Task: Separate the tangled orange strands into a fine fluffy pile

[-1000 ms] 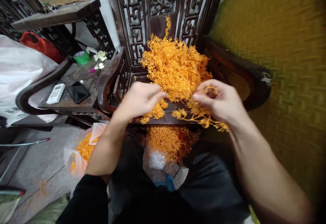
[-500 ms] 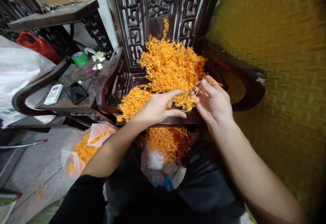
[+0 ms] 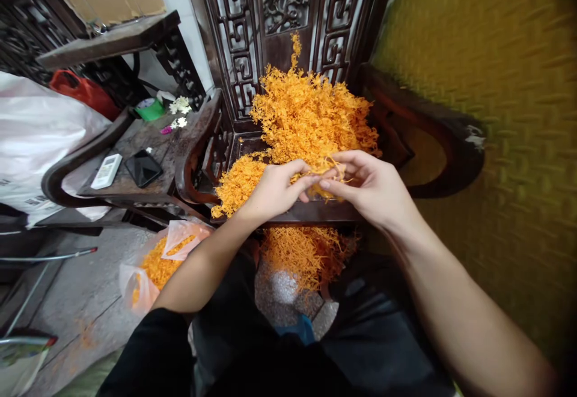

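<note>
A large heap of small orange flower-like sprigs [image 3: 311,108] lies on the seat of a dark carved wooden chair [image 3: 295,212]. At the heap's left front sits a smaller pile of orange bits [image 3: 238,183]. My left hand [image 3: 285,189] is at the front edge of the seat, its thumb and fingers closed on an orange sprig. Facing it, my right hand [image 3: 372,183] pinches thin orange strands [image 3: 338,171] between thumb and fingers. The fingertips of both hands almost meet, and what lies between them is partly hidden.
Below the seat is a pile of orange stems [image 3: 304,255]. A plastic bag [image 3: 174,246] of orange bits stands on the floor at left. On the side table are a phone [image 3: 143,167], a white box [image 3: 106,171] and green tape [image 3: 150,109]. A yellow textured surface [image 3: 509,114] rises at right.
My right hand has turned and moved left toward my left hand. My left hand's thumb and fingers, spread before, have closed. The view has shifted slightly.
</note>
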A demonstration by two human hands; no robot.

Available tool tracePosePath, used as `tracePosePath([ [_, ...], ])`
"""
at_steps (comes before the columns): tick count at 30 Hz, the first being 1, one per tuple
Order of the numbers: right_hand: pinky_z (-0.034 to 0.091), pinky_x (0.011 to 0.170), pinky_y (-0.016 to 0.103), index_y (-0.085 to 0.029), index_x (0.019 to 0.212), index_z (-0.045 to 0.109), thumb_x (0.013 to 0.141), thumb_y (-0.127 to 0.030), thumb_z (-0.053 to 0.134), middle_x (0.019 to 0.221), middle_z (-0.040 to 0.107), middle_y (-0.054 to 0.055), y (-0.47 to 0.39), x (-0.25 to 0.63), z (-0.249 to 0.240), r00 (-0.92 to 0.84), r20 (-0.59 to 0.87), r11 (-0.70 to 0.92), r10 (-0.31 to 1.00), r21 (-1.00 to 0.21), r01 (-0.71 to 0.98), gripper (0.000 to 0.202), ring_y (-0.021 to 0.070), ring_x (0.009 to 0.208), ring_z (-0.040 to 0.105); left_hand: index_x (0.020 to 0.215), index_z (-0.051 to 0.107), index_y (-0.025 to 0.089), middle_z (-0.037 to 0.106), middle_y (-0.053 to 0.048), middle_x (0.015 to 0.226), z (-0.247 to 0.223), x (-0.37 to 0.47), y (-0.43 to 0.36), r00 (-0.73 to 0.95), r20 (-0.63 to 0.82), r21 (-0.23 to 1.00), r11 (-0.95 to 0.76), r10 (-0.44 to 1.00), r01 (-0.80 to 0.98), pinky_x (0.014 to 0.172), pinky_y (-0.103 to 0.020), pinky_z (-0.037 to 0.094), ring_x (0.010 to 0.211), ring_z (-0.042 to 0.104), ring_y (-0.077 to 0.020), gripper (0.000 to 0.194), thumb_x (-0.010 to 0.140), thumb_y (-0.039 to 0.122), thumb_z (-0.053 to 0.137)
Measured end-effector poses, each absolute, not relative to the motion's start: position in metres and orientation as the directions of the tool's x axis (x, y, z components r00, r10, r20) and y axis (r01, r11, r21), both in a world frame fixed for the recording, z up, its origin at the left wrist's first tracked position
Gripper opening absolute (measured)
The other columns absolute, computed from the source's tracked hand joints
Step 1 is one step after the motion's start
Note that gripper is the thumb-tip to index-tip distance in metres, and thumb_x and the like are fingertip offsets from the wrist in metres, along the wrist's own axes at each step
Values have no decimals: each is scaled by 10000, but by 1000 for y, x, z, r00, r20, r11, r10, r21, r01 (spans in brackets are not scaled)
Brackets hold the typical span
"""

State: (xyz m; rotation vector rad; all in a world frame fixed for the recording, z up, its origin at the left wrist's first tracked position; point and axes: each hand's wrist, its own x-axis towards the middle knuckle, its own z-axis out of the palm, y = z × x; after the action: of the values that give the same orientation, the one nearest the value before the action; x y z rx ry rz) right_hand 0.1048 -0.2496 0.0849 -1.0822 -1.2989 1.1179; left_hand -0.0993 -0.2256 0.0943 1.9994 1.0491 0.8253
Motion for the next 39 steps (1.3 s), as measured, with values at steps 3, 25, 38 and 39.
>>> tracePosePath([
  [3, 557, 675, 255, -220, 1066, 688, 617, -356, 1003, 841, 754, 0, -248, 107, 82, -3, 131, 130, 991, -990, -62, 565, 133, 712, 686, 958, 705, 174, 763, -16, 692, 99, -98, -224, 455, 57, 903, -240, 888, 355, 497, -222, 416, 503, 640, -110, 329, 967, 500, 662],
  [25, 466, 505, 284, -249, 946, 738, 534, -330, 1006, 689, 619, -24, -252, 109, 98, 47, 46, 46, 998, -999, 10, 498, 123, 549, 540, 789, 669, 133, 677, -10, 553, 114, -108, -217, 439, -176, 978, 107, 881, 179, 506, -223, 547, 468, 644, -108, 99, 834, 74, 734],
  [38, 473, 553, 258, -239, 857, 772, 642, -392, 973, 789, 699, 9, -250, 119, 87, 39, -12, -10, 999, -999, -50, 332, 112, 628, 598, 902, 580, 171, 724, -58, 937, 106, -135, -199, 406, -200, 947, 282, 892, -152, 525, -176, 513, 778, 742, -132, 136, 812, 164, 682],
  [39, 482, 562, 266, -238, 847, 771, 651, -418, 971, 799, 709, 16, -250, 116, 86, 23, 6, 6, 1000, -1000, -23, 333, 123, 641, 608, 879, 556, 179, 730, -61, 957, 107, -133, -201, 405, -200, 950, 277, 892, -141, 471, -154, 432, 727, 698, -100, 140, 807, 148, 672],
])
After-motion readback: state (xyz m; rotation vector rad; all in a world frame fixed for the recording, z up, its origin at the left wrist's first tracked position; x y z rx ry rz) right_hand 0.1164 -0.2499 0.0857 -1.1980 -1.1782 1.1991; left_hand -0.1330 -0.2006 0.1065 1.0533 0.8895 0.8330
